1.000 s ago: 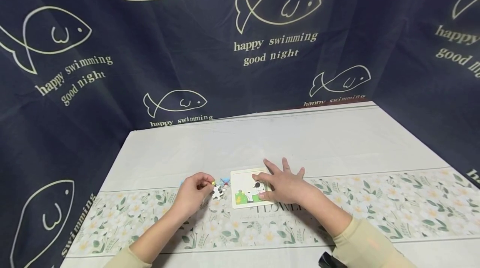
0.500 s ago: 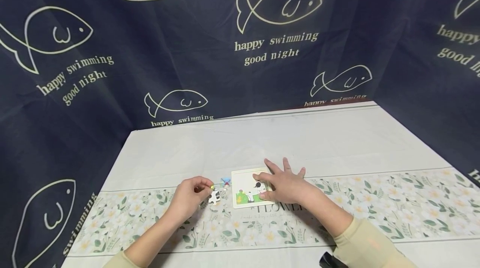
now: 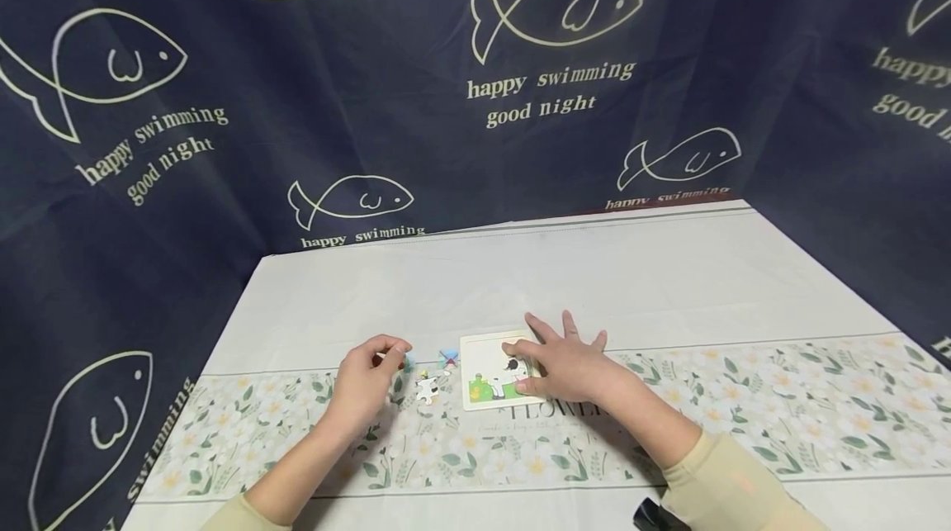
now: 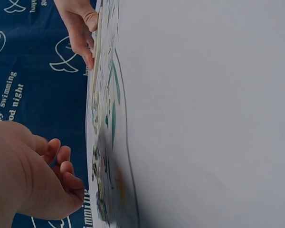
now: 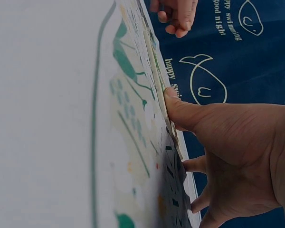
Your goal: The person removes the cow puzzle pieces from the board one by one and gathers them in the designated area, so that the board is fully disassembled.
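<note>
In the head view a square puzzle board (image 3: pixel 486 391) with a pale frame and a cow picture lies on the table. My right hand (image 3: pixel 568 366) rests on its right part, thumb and forefinger on the picture and the other fingers spread. To the left, my left hand (image 3: pixel 366 378) hovers with loosely bent fingers over blue and dark red puzzle pieces (image 3: pixel 409 361), which it partly hides. Nothing shows between the fingers of that left hand (image 4: pixel 42 175) in the left wrist view. A white-and-black puzzle piece (image 3: pixel 427 389) lies between hand and board.
A blue and red puzzle piece (image 3: pixel 449 358) lies close to the board's left edge. White cloth with a flowered band (image 3: pixel 260 432) covers the table. Dark blue fish-print curtains (image 3: pixel 446 151) stand behind and at the sides. A black object (image 3: pixel 654 514) shows by the right sleeve.
My left hand has put the white-and-black puzzle piece down, let it go and moved slightly left and up over other pieces. The right hand stays on the board.
</note>
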Action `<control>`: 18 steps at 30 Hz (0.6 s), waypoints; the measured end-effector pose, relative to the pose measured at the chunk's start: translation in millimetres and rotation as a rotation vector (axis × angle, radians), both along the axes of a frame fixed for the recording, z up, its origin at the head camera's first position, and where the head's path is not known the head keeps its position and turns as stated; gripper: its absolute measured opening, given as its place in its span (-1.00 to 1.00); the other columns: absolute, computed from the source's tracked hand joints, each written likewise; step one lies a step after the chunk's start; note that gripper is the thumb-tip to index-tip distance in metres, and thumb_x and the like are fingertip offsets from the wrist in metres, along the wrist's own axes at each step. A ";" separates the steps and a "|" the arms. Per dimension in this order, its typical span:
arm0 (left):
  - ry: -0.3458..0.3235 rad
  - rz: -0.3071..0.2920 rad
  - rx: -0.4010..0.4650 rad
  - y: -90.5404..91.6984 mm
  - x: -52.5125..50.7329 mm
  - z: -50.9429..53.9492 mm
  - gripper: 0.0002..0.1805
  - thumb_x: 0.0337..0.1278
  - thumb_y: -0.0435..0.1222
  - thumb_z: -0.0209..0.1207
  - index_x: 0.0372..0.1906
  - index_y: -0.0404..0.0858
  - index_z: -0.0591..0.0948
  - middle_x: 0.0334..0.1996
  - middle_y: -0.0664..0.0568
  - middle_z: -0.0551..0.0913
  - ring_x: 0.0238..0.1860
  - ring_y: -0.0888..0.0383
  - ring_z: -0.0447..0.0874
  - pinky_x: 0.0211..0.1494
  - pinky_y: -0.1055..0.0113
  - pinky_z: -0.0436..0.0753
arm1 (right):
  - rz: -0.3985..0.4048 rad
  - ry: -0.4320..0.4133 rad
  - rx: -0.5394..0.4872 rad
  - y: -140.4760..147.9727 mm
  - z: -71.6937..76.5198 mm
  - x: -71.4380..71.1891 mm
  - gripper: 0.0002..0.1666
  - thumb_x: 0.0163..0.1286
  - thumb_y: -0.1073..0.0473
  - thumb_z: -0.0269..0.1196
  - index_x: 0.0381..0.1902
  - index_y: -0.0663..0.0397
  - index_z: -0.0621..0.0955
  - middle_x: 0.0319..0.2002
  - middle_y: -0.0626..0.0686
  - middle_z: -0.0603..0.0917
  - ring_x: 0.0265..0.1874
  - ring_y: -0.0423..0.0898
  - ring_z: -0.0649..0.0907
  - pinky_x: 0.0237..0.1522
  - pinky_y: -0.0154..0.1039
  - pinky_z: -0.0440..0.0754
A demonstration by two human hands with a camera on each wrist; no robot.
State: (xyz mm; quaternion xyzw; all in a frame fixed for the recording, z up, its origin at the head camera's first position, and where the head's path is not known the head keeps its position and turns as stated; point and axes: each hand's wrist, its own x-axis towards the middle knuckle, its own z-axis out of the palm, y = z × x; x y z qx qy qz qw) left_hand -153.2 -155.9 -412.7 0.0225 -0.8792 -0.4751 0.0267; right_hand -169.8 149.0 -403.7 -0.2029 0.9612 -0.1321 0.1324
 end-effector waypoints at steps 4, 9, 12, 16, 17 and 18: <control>0.017 0.017 0.023 -5.2 -0.2 4.2 -0.71 0.55 -0.18 0.03 -0.08 -0.22 0.72 -0.27 -0.07 0.66 -0.53 0.11 0.35 -0.54 0.35 0.36 | 0.003 0.005 -0.010 -0.3 0.7 0.0 -0.30 0.36 -0.30 0.27 0.44 -0.46 0.45 0.61 0.11 0.01 0.47 0.55 -0.09 0.04 0.77 -0.06; 0.085 -0.087 -0.128 -4.3 8.7 8.9 -0.84 0.45 -0.31 0.14 -0.11 -0.15 0.74 -0.28 0.05 0.65 -0.50 0.18 0.37 -0.49 0.36 0.41 | 0.005 0.006 -0.009 0.3 1.9 0.2 -0.29 0.36 -0.31 0.26 0.44 -0.46 0.44 0.61 0.10 0.01 0.47 0.55 -0.09 0.04 0.77 -0.06; 0.153 -0.264 -0.332 2.7 15.4 10.1 -0.75 0.30 -0.45 0.19 -0.08 -0.10 0.76 -0.26 0.19 0.63 -0.36 0.23 0.42 -0.33 0.33 0.50 | 0.003 0.008 -0.005 0.8 2.4 0.3 -0.29 0.36 -0.32 0.26 0.45 -0.46 0.44 0.61 0.10 0.01 0.46 0.56 -0.08 0.04 0.77 -0.06; 0.202 -0.444 -0.546 10.2 21.4 9.7 -0.60 0.21 -0.55 0.11 -0.04 -0.10 0.77 -0.31 0.21 0.53 -0.33 0.26 0.35 -0.32 0.34 0.45 | -0.005 0.012 -0.009 0.8 1.6 0.4 -0.30 0.36 -0.31 0.27 0.44 -0.46 0.45 0.61 0.10 0.03 0.46 0.56 -0.07 0.04 0.77 -0.06; 0.204 -0.463 -0.583 10.6 22.4 9.0 -0.58 0.20 -0.55 0.10 -0.04 -0.08 0.77 -0.32 0.22 0.50 -0.35 0.26 0.32 -0.34 0.35 0.41 | -0.006 0.012 -0.010 0.5 0.9 0.3 -0.30 0.35 -0.31 0.27 0.43 -0.47 0.46 0.61 0.10 0.03 0.46 0.56 -0.07 0.04 0.77 -0.07; 0.205 -0.475 -0.609 10.3 23.0 8.2 -0.57 0.20 -0.56 0.09 -0.04 -0.07 0.78 -0.34 0.22 0.47 -0.37 0.26 0.30 -0.36 0.36 0.39 | -0.004 0.013 -0.011 0.0 0.3 0.2 -0.30 0.35 -0.31 0.27 0.43 -0.47 0.46 0.61 0.11 0.04 0.46 0.57 -0.07 0.04 0.77 -0.07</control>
